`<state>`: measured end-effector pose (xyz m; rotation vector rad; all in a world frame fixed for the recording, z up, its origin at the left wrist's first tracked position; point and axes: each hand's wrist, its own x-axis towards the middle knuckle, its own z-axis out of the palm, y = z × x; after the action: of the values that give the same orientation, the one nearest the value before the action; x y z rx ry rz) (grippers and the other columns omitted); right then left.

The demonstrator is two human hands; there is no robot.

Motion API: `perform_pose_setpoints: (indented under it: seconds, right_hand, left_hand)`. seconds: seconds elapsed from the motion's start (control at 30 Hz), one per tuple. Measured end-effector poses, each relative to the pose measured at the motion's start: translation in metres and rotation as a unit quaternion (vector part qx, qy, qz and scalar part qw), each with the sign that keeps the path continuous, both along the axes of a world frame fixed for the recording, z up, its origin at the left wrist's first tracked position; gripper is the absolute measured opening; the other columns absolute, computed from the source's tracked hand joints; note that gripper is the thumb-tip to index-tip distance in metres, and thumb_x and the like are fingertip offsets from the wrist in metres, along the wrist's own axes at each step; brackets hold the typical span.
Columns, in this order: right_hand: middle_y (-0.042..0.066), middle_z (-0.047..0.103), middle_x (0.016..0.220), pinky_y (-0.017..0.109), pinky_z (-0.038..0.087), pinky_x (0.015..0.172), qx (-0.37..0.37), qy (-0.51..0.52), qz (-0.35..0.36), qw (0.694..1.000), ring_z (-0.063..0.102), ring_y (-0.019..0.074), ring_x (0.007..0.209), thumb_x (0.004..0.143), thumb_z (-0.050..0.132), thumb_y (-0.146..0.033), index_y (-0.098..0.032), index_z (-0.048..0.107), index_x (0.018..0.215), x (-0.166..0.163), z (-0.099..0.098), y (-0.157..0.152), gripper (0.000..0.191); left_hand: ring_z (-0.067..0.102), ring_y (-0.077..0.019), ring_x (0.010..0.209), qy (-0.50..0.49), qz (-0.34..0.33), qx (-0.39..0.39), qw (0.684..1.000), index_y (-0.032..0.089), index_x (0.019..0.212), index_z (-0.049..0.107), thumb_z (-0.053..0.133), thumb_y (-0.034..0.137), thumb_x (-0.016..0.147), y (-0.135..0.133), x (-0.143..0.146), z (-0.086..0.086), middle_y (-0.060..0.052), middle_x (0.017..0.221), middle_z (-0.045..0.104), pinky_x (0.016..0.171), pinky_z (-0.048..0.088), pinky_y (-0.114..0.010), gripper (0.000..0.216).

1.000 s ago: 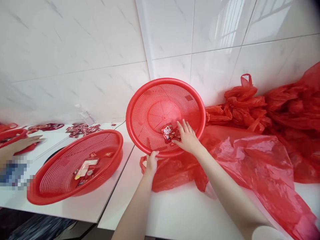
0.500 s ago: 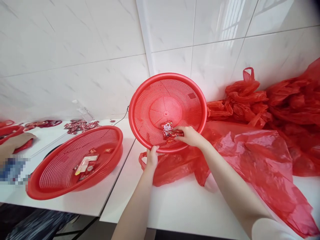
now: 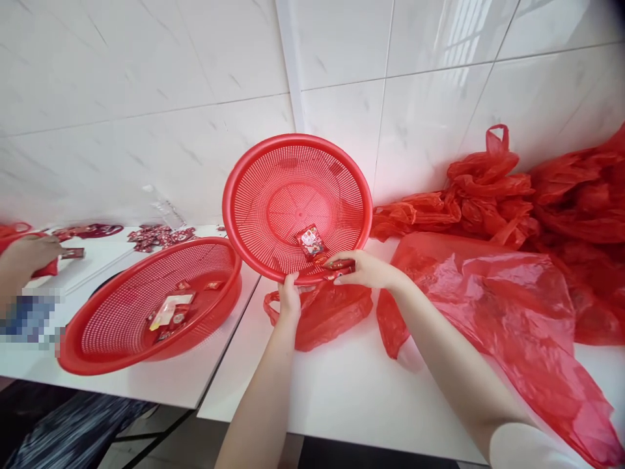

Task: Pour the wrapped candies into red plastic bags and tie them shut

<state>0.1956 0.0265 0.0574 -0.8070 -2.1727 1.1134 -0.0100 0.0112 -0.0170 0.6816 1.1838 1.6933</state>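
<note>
A round red plastic basket (image 3: 299, 185) with perforated walls is tilted so that its inside faces me. My left hand (image 3: 290, 296) grips its lower rim, thumb over the edge. At the lower right of the rim, my right hand (image 3: 364, 268) is closed on small red packets (image 3: 340, 266), its fingers partly hiding them. A red packet with a white label (image 3: 311, 241) rests inside on the lower wall. Below the basket lies a red plastic bag (image 3: 332, 319) with a loop handle on the white table (image 3: 342, 397).
Left stands another red basket (image 3: 146, 309) holding several packets and a pale card. Beyond it is a pile of red packets (image 3: 159, 238). A co-worker's hand (image 3: 32, 254) holds a small packet at far left. Red plastic bags (image 3: 493, 189) are heaped along the tiled wall at right.
The tilted basket has shifted left in view. My right hand has moved from inside it to its lower right rim, with packets in the fingers. A co-worker's hand now shows at left.
</note>
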Motion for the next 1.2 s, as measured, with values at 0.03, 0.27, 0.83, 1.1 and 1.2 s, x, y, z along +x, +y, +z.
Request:
perform_pose_setpoints:
  seconds: [0.03, 0.27, 0.83, 1.1, 1.2]
  right_hand:
    - [0.004, 0.072, 0.108, 0.032, 0.052, 0.091, 0.008, -0.013, 0.008, 1.0, 0.068, 0.0189, 0.1, 0.075, 0.071, -0.02, -0.019, 0.066, 0.116, -0.001, 0.0, -0.001, 0.041]
    - [0.002, 0.072, 0.107, 0.027, 0.052, 0.086, 0.109, -0.077, 0.036, 0.99, 0.068, 0.0164, 0.094, 0.072, 0.065, -0.005, -0.022, 0.069, 0.109, -0.008, -0.005, -0.002, 0.041]
    - [0.014, 0.019, 0.16, 0.057, 0.024, 0.113, 0.309, -0.133, -0.223, 0.915, 0.018, 0.0338, 0.146, 0.086, 0.056, -0.055, -0.021, 0.035, 0.148, -0.011, -0.009, -0.001, 0.074]
    - [0.016, 0.03, 0.156, 0.058, 0.03, 0.109, 0.227, -0.264, -0.142, 0.927, 0.028, 0.0383, 0.142, 0.085, 0.048, -0.068, -0.02, 0.032, 0.151, -0.017, -0.034, 0.003, 0.084]
    - [0.016, 0.053, 0.14, 0.049, 0.038, 0.105, 0.242, -0.264, -0.074, 0.931, 0.05, 0.0339, 0.126, 0.077, 0.07, -0.052, -0.018, 0.04, 0.146, -0.019, -0.027, 0.001, 0.082]
  left_hand:
    - [0.07, -0.0214, 0.081, -0.002, -0.001, -0.001, 1.0, 0.022, 0.088, 0.053, 0.053, 0.028, 0.07, 0.001, -0.001, 0.0, -0.002, 0.083, 0.068, 0.067, 0.055, -0.031, 0.019]
    - [0.072, -0.024, 0.083, -0.021, -0.038, -0.013, 0.999, 0.018, 0.083, 0.058, 0.048, 0.034, 0.069, 0.001, -0.005, 0.007, -0.007, 0.076, 0.07, 0.063, 0.054, -0.029, 0.023]
    - [0.069, -0.0301, 0.095, -0.049, -0.161, -0.007, 0.986, 0.017, 0.083, 0.063, 0.052, 0.032, 0.07, -0.017, 0.022, 0.007, -0.008, 0.082, 0.073, 0.074, 0.056, -0.038, 0.023]
    - [0.067, -0.0291, 0.103, -0.034, -0.132, -0.019, 0.99, 0.02, 0.091, 0.058, 0.054, 0.029, 0.067, -0.019, 0.035, 0.009, -0.006, 0.089, 0.072, 0.084, 0.054, -0.04, 0.026]
    - [0.067, -0.0265, 0.103, -0.035, -0.106, -0.017, 0.994, 0.021, 0.091, 0.057, 0.051, 0.029, 0.069, -0.014, 0.027, 0.011, -0.006, 0.096, 0.071, 0.081, 0.055, -0.037, 0.025]
